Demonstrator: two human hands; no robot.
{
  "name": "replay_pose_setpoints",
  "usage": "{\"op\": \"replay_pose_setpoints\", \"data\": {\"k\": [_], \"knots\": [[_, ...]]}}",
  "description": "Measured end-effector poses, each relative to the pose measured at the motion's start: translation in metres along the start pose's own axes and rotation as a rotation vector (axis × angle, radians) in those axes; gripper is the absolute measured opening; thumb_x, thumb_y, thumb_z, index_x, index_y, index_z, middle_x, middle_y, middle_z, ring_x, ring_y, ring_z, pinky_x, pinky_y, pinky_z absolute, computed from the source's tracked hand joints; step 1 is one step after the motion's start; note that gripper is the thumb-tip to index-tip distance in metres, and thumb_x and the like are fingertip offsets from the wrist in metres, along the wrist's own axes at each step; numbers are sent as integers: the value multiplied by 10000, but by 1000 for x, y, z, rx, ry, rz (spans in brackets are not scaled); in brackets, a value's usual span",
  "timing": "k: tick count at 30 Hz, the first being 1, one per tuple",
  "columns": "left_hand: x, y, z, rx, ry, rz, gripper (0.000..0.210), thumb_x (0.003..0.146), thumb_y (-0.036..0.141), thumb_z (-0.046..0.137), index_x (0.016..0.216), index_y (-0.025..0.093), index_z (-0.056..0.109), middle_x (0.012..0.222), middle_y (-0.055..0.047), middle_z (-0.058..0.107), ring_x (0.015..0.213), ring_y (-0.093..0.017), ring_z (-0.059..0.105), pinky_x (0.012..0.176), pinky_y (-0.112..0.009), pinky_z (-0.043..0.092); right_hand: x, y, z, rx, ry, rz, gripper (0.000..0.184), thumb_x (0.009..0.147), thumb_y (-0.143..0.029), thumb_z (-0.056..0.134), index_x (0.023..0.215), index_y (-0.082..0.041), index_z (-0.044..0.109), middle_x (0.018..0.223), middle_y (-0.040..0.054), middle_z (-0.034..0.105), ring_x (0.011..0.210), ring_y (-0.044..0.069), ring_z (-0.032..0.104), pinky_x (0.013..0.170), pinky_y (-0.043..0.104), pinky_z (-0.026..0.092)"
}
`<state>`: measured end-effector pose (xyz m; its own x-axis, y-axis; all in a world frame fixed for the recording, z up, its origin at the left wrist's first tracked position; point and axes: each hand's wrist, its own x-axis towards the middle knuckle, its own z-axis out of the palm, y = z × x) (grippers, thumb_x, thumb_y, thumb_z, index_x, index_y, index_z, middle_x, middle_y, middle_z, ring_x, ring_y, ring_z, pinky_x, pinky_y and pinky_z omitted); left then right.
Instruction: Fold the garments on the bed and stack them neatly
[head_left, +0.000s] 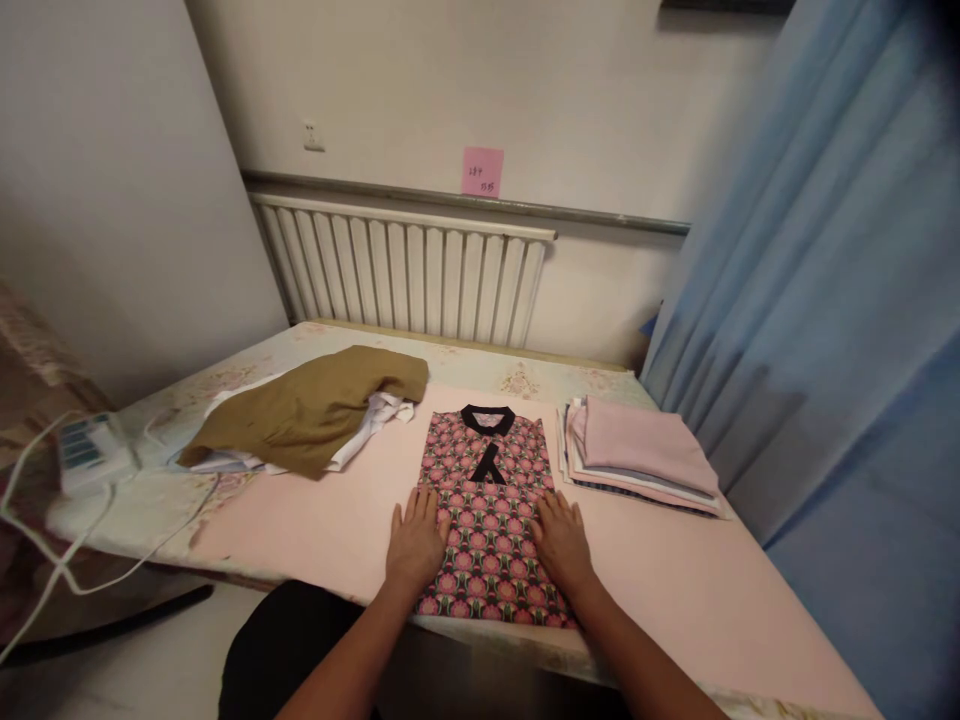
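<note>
A patterned pink, black and green shirt [487, 555] with a black collar and black ribbon lies folded into a rectangle on the pink cloth [322, 530]. Its lower part is turned up over the front, below the collar. My left hand [418, 540] rests flat on the shirt's left edge with fingers stretched out. On the opposite edge lies my right hand [561, 540], also flat, fingers apart. Neither hand is wrapped round anything.
To the right stands a stack of folded clothes [645, 450], a pale pink one on top. At the left lies a loose heap under an olive-brown garment [315, 410]. A power strip [94, 450] with white cords sits at the table's left end. A blue curtain [825, 300] hangs on the right.
</note>
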<state>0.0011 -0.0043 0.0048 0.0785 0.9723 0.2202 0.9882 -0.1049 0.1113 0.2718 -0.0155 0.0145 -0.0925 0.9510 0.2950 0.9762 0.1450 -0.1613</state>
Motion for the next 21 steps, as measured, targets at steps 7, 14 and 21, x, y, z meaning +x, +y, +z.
{"op": "replay_pose_setpoints", "data": {"k": [7,14,21], "knots": [[2,0,0,22,2,8,584,962,420,248,1446,125,391,1544,-110,345,1435,-277,257,1148,-527,194,-19,-72,3,158,-2,-200,468,940,-377,474,1357,-165,502,1442,115,479,1375,271,359,1153,497,221],[1,3,-4,26,9,20,577,958,396,263,1446,116,390,1534,-125,360,1432,-281,265,1143,-530,203,-52,-54,10,152,-6,-155,478,956,-435,445,1369,-201,500,1461,89,462,1383,268,360,1144,485,260],[3,2,-1,14,2,-1,577,961,415,253,1445,134,395,1535,-122,359,1435,-272,262,1145,-520,200,-58,-18,11,88,-22,-126,509,944,-393,456,1403,-174,463,1491,83,419,1393,255,346,1150,449,276]]}}
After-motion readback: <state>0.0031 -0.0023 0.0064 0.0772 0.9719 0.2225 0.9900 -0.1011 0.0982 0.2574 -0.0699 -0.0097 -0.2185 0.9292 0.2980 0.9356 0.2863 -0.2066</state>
